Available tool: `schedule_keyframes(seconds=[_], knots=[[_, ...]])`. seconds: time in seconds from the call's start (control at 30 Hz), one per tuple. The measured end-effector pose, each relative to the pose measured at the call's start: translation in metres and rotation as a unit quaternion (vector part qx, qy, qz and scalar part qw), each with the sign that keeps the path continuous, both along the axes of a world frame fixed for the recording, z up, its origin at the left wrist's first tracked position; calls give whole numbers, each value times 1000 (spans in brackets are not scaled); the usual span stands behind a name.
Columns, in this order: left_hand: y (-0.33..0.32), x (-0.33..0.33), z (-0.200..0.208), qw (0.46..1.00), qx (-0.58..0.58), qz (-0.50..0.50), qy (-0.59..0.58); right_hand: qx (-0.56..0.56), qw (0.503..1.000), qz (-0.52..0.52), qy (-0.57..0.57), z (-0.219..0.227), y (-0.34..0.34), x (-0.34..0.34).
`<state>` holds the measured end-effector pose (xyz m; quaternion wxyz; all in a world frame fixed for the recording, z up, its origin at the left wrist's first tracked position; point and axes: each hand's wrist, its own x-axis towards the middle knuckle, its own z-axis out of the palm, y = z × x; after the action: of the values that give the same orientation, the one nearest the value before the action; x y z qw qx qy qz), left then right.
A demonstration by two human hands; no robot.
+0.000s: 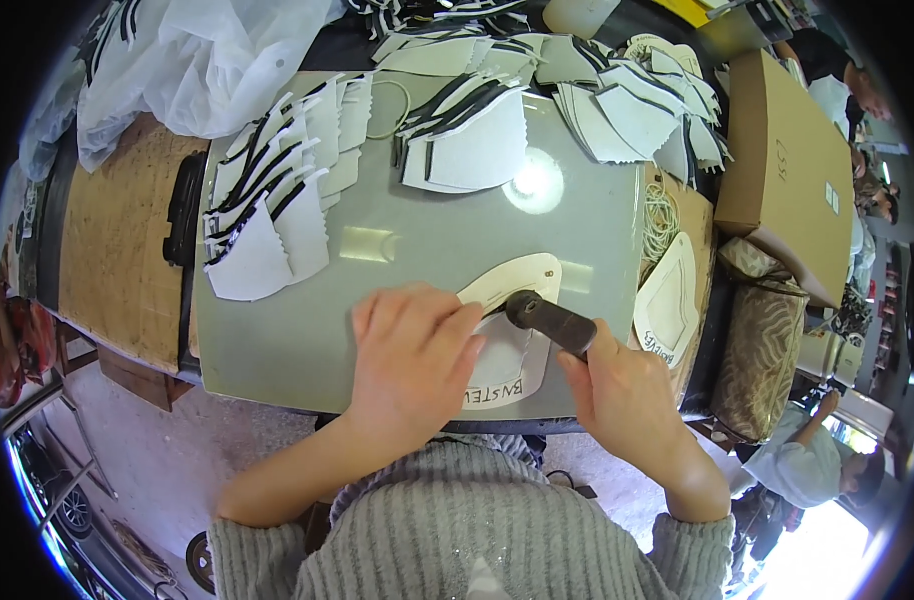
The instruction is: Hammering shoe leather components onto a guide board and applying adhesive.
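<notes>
My right hand [627, 395] is closed around a dark hammer [555, 322], whose round end rests over a cream template [525, 272]. The fist hides part of the tool. Inside the template's cut-out lies a white piece [504, 348] with a notched edge and black edging along its top. My left hand [412, 350] bends over the left side of the template, its fingertips and thumb at the piece's edge, pressing it on the grey board [277, 350]. The hand covers the template's left part.
Stacks of white pieces with black strips stand at the left [297, 225], centre [467, 150] and back right [617, 115]. On the right are a second template [667, 300], coiled cord [660, 220] and a cardboard box [787, 170]. Plastic bags [197, 70] fill the back left. People sit at far right.
</notes>
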<state>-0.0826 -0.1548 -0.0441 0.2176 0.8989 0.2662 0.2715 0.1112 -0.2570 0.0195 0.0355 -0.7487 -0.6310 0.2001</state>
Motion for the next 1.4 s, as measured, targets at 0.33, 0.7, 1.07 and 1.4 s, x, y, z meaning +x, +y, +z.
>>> schedule_keyframes(seconds=[0.33, 0.7, 1.07, 1.4], knots=[[-5, 1, 2, 997, -54, 53, -16, 42, 997, -24, 56, 13, 3, 3], [-14, 1, 4, 990, 128, -6, 64, 77, 995, 3, 64, 10, -2, -4], [-10, -1, 6, 987, 126, -35, 90, -39, 999, 10, -3, 13, 2, -2], [-9, -5, -3, 999, 49, -8, 17, -37, 999, 5, 12, 0, 3, -1]])
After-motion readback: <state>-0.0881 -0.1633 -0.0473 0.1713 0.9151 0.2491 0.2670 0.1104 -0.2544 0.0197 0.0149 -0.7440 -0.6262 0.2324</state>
